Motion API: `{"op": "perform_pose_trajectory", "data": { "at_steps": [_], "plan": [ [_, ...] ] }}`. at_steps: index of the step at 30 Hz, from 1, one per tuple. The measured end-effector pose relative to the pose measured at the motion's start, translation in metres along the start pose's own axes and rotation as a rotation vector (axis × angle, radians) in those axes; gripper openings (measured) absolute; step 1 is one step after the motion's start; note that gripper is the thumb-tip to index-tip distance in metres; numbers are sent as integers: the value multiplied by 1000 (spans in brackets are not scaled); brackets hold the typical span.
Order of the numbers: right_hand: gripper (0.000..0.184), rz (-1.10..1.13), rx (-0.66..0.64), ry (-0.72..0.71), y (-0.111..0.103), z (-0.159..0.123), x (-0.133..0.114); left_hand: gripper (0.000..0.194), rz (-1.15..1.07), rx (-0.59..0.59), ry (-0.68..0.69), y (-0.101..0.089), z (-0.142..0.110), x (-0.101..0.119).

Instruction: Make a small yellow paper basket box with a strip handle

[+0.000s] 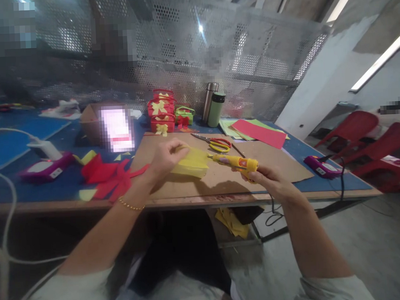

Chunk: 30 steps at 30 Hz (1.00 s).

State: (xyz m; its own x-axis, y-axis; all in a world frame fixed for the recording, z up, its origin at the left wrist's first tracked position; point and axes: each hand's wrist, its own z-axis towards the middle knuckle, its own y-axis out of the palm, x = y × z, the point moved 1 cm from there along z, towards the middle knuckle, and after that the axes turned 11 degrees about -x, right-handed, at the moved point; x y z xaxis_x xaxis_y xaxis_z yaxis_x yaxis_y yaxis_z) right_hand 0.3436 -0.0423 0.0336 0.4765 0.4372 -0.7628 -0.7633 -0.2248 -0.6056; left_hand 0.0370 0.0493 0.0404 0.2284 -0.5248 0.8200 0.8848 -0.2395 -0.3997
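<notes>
My left hand [171,156] is closed on a yellow piece [194,165] that looks like a small folded paper or felt box, held just above the brown cardboard [228,179]. Wrapped round the handle of a yellow hot glue gun [235,163] is my right hand [270,178]. The gun's nozzle points left and lies close to the right edge of the yellow box; whether they touch I cannot tell. Scissors [216,143] with red and yellow handles rest on the cardboard just beyond. A thin dark stick [238,149] lies beside them.
Red gift boxes [161,111] with yellow bows and a green box [184,116] stand at the back. Two bottles [216,108] are beside them. Coloured sheets [259,132] lie right. Red pieces [110,176] and purple power strips [46,167] [322,166] flank the cardboard.
</notes>
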Motion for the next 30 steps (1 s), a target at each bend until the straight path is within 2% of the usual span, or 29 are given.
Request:
{"op": "perform_pose_trajectory", "data": {
  "at_steps": [4,16,25,30],
  "plan": [
    [43,-22,-1,8,0,0,-2,24,0,-5,-24,0,0,0],
    [41,-70,-17,-14,-4,0,-3,20,-93,-1,31,5,-3,1],
    [41,-76,-27,-30,-6,1,-2,23,-120,-15,-10,5,-3,0],
    [48,-71,-14,-44,-10,0,-3,23,-104,-16,16,4,-2,2]
  ]
}}
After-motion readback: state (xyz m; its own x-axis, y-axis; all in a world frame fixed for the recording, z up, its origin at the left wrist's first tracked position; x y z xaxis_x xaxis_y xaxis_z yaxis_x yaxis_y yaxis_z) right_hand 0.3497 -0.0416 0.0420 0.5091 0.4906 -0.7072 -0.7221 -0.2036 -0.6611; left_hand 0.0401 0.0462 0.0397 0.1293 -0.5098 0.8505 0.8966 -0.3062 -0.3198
